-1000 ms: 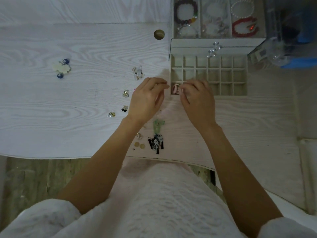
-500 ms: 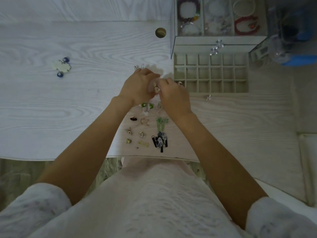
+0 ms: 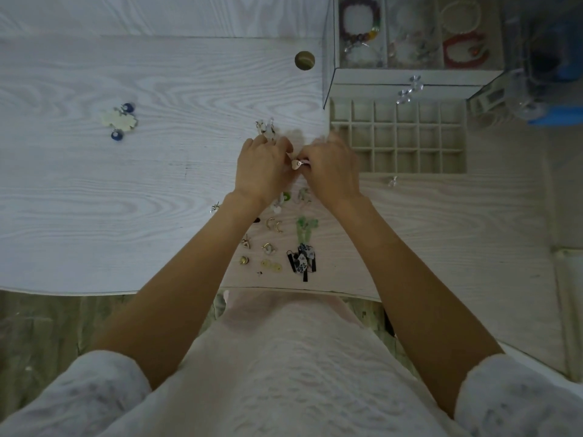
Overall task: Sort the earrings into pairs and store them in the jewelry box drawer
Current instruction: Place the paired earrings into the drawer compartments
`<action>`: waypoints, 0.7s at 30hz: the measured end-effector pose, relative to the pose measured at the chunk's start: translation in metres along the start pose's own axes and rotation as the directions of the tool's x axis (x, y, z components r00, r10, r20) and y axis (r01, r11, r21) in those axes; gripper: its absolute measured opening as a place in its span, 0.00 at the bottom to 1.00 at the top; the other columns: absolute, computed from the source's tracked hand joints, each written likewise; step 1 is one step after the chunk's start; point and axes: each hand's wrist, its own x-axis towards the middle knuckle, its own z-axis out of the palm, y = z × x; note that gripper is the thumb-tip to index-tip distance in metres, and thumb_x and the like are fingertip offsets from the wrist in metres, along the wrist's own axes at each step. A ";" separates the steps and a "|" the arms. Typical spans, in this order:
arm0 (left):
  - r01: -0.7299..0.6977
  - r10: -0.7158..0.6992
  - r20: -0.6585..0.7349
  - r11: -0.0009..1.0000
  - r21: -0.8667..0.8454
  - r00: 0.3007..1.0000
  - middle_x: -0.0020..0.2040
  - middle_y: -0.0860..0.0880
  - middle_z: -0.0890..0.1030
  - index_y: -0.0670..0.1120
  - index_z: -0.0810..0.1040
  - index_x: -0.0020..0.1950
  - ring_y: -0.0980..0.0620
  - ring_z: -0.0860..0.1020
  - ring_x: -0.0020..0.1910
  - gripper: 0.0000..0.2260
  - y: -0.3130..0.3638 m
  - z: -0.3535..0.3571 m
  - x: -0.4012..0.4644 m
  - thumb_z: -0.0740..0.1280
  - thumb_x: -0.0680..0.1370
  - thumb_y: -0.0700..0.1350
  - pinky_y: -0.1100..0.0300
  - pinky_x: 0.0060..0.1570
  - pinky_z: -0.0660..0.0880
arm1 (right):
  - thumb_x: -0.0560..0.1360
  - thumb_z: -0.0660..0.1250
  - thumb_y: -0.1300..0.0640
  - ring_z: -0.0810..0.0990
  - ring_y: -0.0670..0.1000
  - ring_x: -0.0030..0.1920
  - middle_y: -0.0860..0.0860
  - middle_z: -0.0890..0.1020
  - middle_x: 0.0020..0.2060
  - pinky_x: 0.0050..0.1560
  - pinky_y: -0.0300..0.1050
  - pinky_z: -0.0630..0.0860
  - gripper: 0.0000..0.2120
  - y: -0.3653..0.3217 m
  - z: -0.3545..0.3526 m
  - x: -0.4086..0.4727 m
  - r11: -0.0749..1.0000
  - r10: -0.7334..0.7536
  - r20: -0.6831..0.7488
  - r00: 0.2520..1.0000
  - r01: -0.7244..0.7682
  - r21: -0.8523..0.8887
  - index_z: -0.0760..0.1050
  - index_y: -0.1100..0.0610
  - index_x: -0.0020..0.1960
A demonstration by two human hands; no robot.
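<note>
Your left hand (image 3: 263, 167) and right hand (image 3: 332, 171) meet just left of the open drawer (image 3: 399, 138), with a small pale earring (image 3: 296, 164) between the fingertips of both. The fingers of each hand are curled in tight around it; which hand bears the load cannot be told from this view, nor whether a second earring is hidden in either palm.

Confirm the match before moving: compare the held piece with its partner while both are at fingertip level. Keep the pinch light, on the body of the earring rather than on the hook.

The drawer compartments appear empty. Carry the pair to one cell and lower it in, rather than dropping it from height, since small pieces bounce across the dividers.

The remaining earrings (image 3: 277, 244) lie in loose rows on the table (image 3: 94, 190) below your wrists. Lift your forearms clear when you move, so you do not sweep them.
</note>
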 end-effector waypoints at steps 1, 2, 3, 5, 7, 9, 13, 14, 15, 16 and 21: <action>0.004 -0.004 -0.001 1.000 -0.019 1.000 0.45 0.45 0.83 0.43 0.76 0.54 0.43 0.76 0.49 0.15 0.001 0.000 -0.001 0.66 0.74 0.51 0.54 0.52 0.66 | 0.75 0.65 0.57 0.73 0.52 0.47 0.52 0.82 0.36 0.36 0.42 0.60 0.07 0.000 0.001 -0.003 1.000 0.017 -0.004 1.000 -0.016 0.023 0.82 0.53 0.46; -0.001 0.001 -0.009 1.000 -0.031 1.000 0.44 0.45 0.83 0.43 0.75 0.55 0.43 0.76 0.48 0.14 0.001 0.000 -0.002 0.66 0.74 0.50 0.54 0.51 0.66 | 0.74 0.65 0.57 0.73 0.51 0.46 0.51 0.82 0.36 0.36 0.41 0.59 0.07 0.000 0.000 -0.006 0.998 0.033 -0.015 0.999 -0.032 0.058 0.82 0.53 0.46; -0.008 0.007 -0.016 0.999 -0.032 1.000 0.44 0.45 0.83 0.43 0.75 0.55 0.43 0.76 0.48 0.14 0.001 0.000 -0.003 0.66 0.75 0.50 0.55 0.50 0.66 | 0.74 0.66 0.56 0.72 0.51 0.45 0.50 0.83 0.36 0.36 0.41 0.59 0.05 0.001 -0.001 -0.009 0.993 0.052 -0.040 0.998 -0.047 0.106 0.82 0.54 0.46; -0.019 0.019 -0.028 1.000 0.003 0.999 0.44 0.44 0.83 0.43 0.75 0.54 0.42 0.76 0.48 0.12 0.003 -0.002 -0.004 0.65 0.75 0.49 0.54 0.50 0.66 | 0.73 0.69 0.56 0.74 0.53 0.44 0.50 0.83 0.37 0.37 0.41 0.61 0.05 0.007 -0.012 -0.017 0.976 0.099 -0.114 0.989 -0.074 0.203 0.81 0.55 0.47; -0.026 0.027 -0.014 0.998 0.052 1.000 0.46 0.44 0.82 0.43 0.76 0.53 0.42 0.75 0.50 0.12 0.006 -0.005 -0.002 0.65 0.75 0.49 0.52 0.50 0.67 | 0.72 0.69 0.57 0.77 0.50 0.43 0.50 0.84 0.41 0.39 0.39 0.66 0.07 0.019 -0.025 -0.027 0.947 0.174 -0.147 0.974 -0.124 0.298 0.79 0.55 0.50; -0.037 0.036 0.028 0.998 0.056 0.999 0.48 0.43 0.80 0.42 0.75 0.53 0.41 0.74 0.51 0.11 0.013 -0.008 0.002 0.65 0.74 0.45 0.52 0.51 0.66 | 0.73 0.69 0.58 0.77 0.44 0.41 0.49 0.83 0.43 0.39 0.38 0.71 0.07 0.035 -0.037 -0.036 0.904 0.253 -0.131 0.958 -0.186 0.386 0.78 0.54 0.51; -0.041 0.039 0.043 0.998 0.045 0.998 0.46 0.43 0.80 0.40 0.74 0.51 0.42 0.74 0.50 0.08 0.026 -0.007 0.006 0.63 0.73 0.40 0.52 0.51 0.67 | 0.72 0.69 0.61 0.77 0.45 0.40 0.51 0.84 0.42 0.41 0.35 0.68 0.06 0.063 -0.041 -0.043 0.880 0.322 -0.107 0.941 -0.255 0.401 0.80 0.57 0.48; -0.046 0.044 0.042 0.998 0.044 0.998 0.46 0.43 0.81 0.40 0.74 0.52 0.42 0.74 0.50 0.09 0.029 -0.006 0.007 0.63 0.73 0.39 0.52 0.51 0.67 | 0.72 0.69 0.61 0.78 0.48 0.41 0.53 0.83 0.42 0.41 0.35 0.67 0.06 0.067 -0.040 -0.042 0.881 0.329 -0.094 0.940 -0.270 0.388 0.80 0.57 0.48; -0.055 0.053 0.040 0.998 0.040 0.998 0.46 0.43 0.81 0.41 0.73 0.53 0.42 0.74 0.50 0.10 0.031 -0.005 0.007 0.62 0.73 0.39 0.52 0.52 0.67 | 0.72 0.68 0.61 0.79 0.50 0.42 0.54 0.83 0.43 0.42 0.36 0.66 0.06 0.069 -0.039 -0.040 0.884 0.333 -0.078 0.940 -0.283 0.373 0.81 0.58 0.49; -0.063 0.062 0.046 0.997 0.036 0.997 0.47 0.43 0.81 0.42 0.73 0.55 0.42 0.75 0.50 0.11 0.032 -0.004 0.008 0.62 0.73 0.39 0.52 0.52 0.67 | 0.72 0.68 0.62 0.79 0.52 0.43 0.55 0.82 0.44 0.42 0.36 0.65 0.07 0.070 -0.037 -0.038 0.887 0.337 -0.058 0.940 -0.297 0.354 0.81 0.58 0.49; -0.054 0.052 0.167 0.999 0.006 0.985 0.50 0.40 0.78 0.43 0.76 0.57 0.41 0.74 0.52 0.11 0.035 -0.001 0.012 0.63 0.75 0.41 0.54 0.48 0.69 | 0.74 0.67 0.61 0.77 0.56 0.48 0.58 0.79 0.49 0.45 0.40 0.68 0.09 0.067 -0.031 -0.029 0.904 0.318 0.032 0.948 -0.313 0.291 0.80 0.60 0.53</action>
